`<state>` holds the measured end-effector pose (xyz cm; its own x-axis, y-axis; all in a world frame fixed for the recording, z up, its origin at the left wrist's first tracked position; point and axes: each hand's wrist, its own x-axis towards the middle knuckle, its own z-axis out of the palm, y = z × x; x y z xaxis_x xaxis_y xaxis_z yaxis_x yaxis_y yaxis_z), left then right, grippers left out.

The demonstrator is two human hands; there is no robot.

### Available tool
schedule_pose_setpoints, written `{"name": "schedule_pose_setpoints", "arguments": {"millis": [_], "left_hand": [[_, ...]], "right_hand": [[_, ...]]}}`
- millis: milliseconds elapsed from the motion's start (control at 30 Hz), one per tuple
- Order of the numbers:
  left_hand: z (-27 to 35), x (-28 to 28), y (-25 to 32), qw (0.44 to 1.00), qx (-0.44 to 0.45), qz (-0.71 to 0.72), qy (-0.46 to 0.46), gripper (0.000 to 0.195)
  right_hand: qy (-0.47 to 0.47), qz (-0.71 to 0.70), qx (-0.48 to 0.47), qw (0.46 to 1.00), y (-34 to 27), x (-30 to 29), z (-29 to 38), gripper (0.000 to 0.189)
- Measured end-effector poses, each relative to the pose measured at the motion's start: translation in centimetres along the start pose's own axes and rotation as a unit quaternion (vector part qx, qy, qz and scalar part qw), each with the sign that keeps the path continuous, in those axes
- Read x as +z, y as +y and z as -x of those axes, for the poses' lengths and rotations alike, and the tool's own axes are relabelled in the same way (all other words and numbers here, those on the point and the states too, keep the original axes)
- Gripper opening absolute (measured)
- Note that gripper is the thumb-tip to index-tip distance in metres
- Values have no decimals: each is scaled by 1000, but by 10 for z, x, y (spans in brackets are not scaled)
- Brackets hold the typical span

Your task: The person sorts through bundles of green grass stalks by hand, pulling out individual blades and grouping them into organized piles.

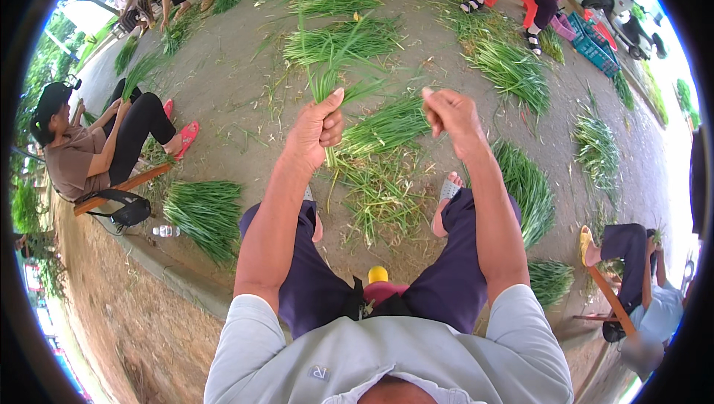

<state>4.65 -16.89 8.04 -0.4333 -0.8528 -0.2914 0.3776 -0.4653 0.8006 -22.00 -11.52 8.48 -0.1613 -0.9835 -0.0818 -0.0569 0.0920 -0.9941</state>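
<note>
My left hand point(318, 130) is closed around a small bunch of chives point(323, 81), its green leaves fanning up and away and its pale stalk ends showing below the fist. To its right, my right hand point(454, 119) is raised apart from the bunch. Its fingers are curled in with the thumb against them, and nothing shows in them. Between and below both hands lies a pile of chives point(390, 125) on the pavement. Loose leaf trimmings point(385, 197) are heaped nearer me, between my feet.
Larger chive heaps lie left point(203, 217), right point(521, 192) and ahead point(343, 41). A seated person point(83, 142) at left holds chives; others sit farther off. Teal crates point(594, 47) stand far right near a scooter point(630, 19). A plastic bottle point(166, 231) lies by the kerb point(167, 270).
</note>
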Motion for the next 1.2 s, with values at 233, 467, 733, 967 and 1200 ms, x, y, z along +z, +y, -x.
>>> {"name": "schedule_pose_setpoints", "arguments": {"millis": [233, 467, 733, 967, 1200], "left_hand": [[-2, 10, 0, 1000, 12, -5, -8, 24], [-2, 29, -17, 998, 9, -63, -18, 22], [-5, 39, -29, 990, 12, -136, -27, 26], [-5, 42, -29, 992, -9, -128, -11, 25], [-6, 28, -22, 999, -6, -48, -1, 21]], "right_hand": [[-134, 6, -73, 988, 1, 29, 15, 20], [-69, -90, -77, 991, -8, 44, 17, 22], [-19, -104, -8, 994, 4, 45, 7, 19], [56, -123, 14, 991, 5, 38, 4, 15], [152, -147, 3, 977, 1, 0, -9, 19]]}}
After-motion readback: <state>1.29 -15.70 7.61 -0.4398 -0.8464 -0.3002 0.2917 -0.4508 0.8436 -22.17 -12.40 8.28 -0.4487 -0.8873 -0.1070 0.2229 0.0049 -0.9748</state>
